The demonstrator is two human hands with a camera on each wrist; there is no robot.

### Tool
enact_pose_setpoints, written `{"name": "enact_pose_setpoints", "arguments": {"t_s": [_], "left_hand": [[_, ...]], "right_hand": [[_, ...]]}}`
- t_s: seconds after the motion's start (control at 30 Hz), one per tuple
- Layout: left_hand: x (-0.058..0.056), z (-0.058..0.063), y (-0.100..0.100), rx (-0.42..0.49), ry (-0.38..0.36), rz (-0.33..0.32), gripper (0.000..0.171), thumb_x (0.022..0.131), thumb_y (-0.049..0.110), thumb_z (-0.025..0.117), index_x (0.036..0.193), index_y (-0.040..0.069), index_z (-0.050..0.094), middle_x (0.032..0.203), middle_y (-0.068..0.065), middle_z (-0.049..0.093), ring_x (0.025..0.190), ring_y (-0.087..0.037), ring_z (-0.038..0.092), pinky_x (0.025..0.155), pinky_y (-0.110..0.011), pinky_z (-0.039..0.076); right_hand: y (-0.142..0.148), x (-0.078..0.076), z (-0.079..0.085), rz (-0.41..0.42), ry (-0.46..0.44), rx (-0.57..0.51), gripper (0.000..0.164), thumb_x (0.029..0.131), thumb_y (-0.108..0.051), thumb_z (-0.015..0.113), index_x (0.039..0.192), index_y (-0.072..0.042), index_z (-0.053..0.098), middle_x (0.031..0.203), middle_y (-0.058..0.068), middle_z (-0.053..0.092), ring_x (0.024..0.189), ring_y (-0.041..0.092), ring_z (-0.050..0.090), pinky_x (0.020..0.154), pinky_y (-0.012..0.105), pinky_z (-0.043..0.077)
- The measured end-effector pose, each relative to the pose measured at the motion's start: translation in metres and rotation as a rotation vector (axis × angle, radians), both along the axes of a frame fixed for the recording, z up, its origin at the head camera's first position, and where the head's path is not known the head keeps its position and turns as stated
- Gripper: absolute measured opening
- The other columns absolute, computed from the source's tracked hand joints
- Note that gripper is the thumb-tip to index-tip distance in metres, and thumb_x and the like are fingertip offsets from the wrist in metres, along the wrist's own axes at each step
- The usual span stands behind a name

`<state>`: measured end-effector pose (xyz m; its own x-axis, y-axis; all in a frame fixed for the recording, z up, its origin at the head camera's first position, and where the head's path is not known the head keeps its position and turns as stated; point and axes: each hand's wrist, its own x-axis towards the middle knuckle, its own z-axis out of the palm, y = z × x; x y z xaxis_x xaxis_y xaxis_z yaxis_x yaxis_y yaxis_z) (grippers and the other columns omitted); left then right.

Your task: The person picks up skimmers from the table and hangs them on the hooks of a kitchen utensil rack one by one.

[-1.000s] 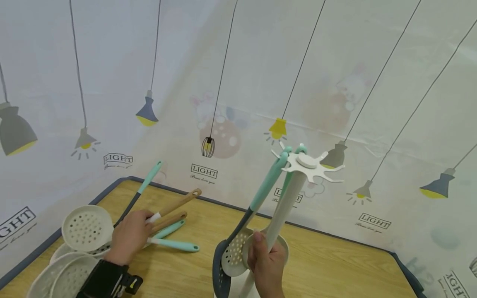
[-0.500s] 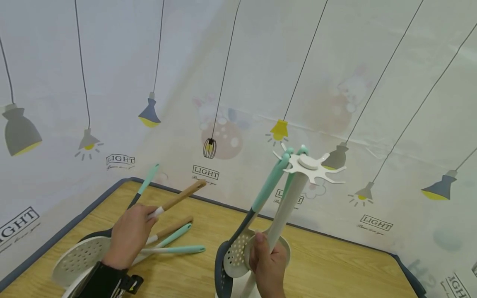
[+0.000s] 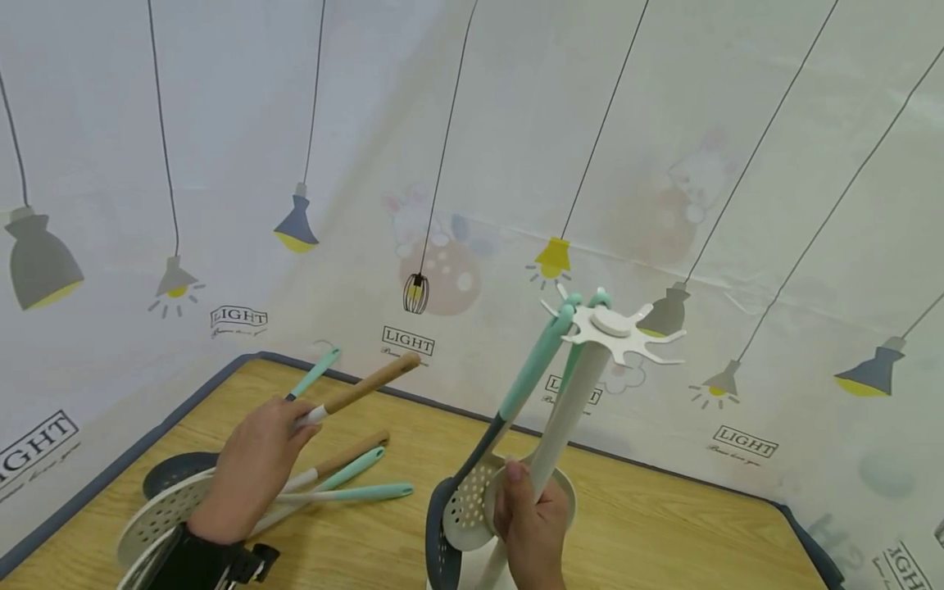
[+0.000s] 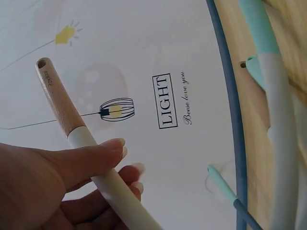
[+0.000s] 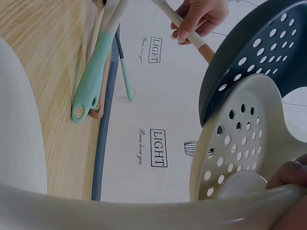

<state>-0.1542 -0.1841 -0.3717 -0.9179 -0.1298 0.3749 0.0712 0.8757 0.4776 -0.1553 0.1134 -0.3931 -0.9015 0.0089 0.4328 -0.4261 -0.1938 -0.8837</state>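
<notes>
One person's left hand (image 3: 258,455) pinches a wood-tipped handle (image 3: 369,386) above the surface (image 3: 664,524), while the right hand (image 3: 531,524) curls tight round a white stand (image 3: 566,410) with a dark spoon (image 3: 511,403) hanging on it.

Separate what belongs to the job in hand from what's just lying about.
In the job:
white stand, in right hand
wooden-handled utensil, in left hand
dark slotted utensil, hung on stand

Lying about, perhaps waiting:
other wooden-handled utensil
loose mint-handled utensils
</notes>
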Motion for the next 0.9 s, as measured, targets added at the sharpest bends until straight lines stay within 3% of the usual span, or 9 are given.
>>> {"name": "enact_pose_setpoints", "arguments": {"t_s": [0.23, 0.47, 0.73, 0.9], "left_hand": [[0.000, 0.004, -0.005, -0.044, 0.016, -0.064, 0.023, 0.092, 0.014, 0.072, 0.112, 0.002, 0.070, 0.087, -0.008, 0.070, 0.076, -0.023, 0.065, 0.061, -0.038, 0.049], [-0.001, 0.003, -0.010, -0.041, 0.032, -0.116, 0.012, 0.105, 0.016, 0.054, 0.106, 0.005, 0.058, 0.080, -0.005, 0.047, 0.063, -0.016, 0.039, 0.054, -0.026, 0.033], [-0.002, 0.004, -0.015, 0.009, -0.043, -0.221, 0.029, 0.111, 0.020, 0.038, 0.130, 0.001, 0.049, 0.095, -0.009, 0.048, 0.076, -0.018, 0.043, 0.064, -0.030, 0.038], [-0.004, 0.007, -0.017, -0.024, -0.026, -0.305, 0.048, 0.110, 0.012, 0.039, 0.153, -0.006, 0.028, 0.101, -0.007, 0.053, 0.092, -0.022, 0.049, 0.078, -0.041, 0.043]], "right_hand": [[0.001, 0.000, -0.001, -0.001, -0.017, 0.006, 0.045, 0.109, -0.010, 0.043, 0.068, 0.002, 0.027, 0.049, 0.004, 0.029, 0.041, 0.022, 0.022, 0.032, 0.031, 0.023], [0.000, 0.001, 0.000, 0.005, -0.018, 0.001, 0.045, 0.109, -0.010, 0.042, 0.068, 0.002, 0.027, 0.050, 0.005, 0.028, 0.041, 0.022, 0.022, 0.032, 0.032, 0.022], [0.000, 0.001, 0.001, 0.007, -0.035, 0.005, 0.045, 0.109, -0.011, 0.043, 0.069, 0.002, 0.028, 0.050, 0.006, 0.029, 0.041, 0.022, 0.023, 0.032, 0.030, 0.025], [0.001, 0.002, 0.002, 0.002, -0.036, 0.013, 0.045, 0.109, -0.011, 0.043, 0.069, 0.003, 0.028, 0.050, 0.006, 0.029, 0.041, 0.022, 0.023, 0.032, 0.028, 0.025]]}}
